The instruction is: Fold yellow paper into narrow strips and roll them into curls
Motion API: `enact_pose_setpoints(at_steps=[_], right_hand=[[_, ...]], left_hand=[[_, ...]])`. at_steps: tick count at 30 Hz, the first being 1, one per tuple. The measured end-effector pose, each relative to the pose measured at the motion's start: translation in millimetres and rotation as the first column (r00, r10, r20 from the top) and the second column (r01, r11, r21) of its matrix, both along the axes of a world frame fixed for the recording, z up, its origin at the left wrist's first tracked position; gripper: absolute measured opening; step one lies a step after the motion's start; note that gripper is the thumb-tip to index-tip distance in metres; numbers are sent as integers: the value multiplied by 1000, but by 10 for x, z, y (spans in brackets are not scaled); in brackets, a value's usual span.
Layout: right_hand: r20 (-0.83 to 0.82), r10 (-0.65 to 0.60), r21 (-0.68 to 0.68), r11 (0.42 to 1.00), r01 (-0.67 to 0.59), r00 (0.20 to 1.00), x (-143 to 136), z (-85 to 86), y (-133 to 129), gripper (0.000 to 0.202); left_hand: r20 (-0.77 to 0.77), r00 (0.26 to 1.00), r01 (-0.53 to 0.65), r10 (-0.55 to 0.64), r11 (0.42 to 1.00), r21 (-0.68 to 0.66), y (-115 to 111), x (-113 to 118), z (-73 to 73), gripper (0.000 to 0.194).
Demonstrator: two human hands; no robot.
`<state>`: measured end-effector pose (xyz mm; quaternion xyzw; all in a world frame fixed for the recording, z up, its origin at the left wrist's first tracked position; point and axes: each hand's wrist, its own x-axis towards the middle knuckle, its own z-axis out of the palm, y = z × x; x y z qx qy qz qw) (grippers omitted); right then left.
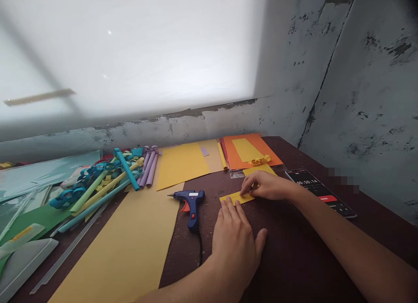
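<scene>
A small yellow paper piece (228, 198) lies on the dark table with a thin line along it. My left hand (232, 233) rests palm down, fingers stretched out, its fingertips pressing the near edge of this paper. Over the paper's right end, my right hand (263, 184) is closed in a pinch; whatever is between its fingertips is hidden. Another yellow paper piece (266, 168) lies just behind the right hand. Left of my hands, a blue glue gun (192, 203) with an orange trigger lies on its side, nozzle pointing left.
A large tan sheet (130, 246) covers the table at left. Beyond it lie purple paper tubes (152, 166), teal curls (73, 194) and a yellow sheet (183, 163). Yellow curls (261, 160) sit on an orange sheet (271, 153). A phone (318, 192) showing a timer lies at right.
</scene>
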<state>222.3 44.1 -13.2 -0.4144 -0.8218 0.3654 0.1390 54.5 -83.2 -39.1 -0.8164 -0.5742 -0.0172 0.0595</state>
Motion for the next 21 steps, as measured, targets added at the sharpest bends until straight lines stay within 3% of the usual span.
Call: enact_pose_setpoints(at_steps=[10, 21], right_hand=[[62, -58, 137, 989, 49, 996, -141, 44, -117, 15], [96, -96, 140, 987, 82, 991, -176, -28, -61, 13]], left_hand=[[-1, 1000, 8, -8, 1000, -27, 28, -19, 148, 68], [-65, 998, 1, -2, 1000, -11, -18, -47, 24, 75]])
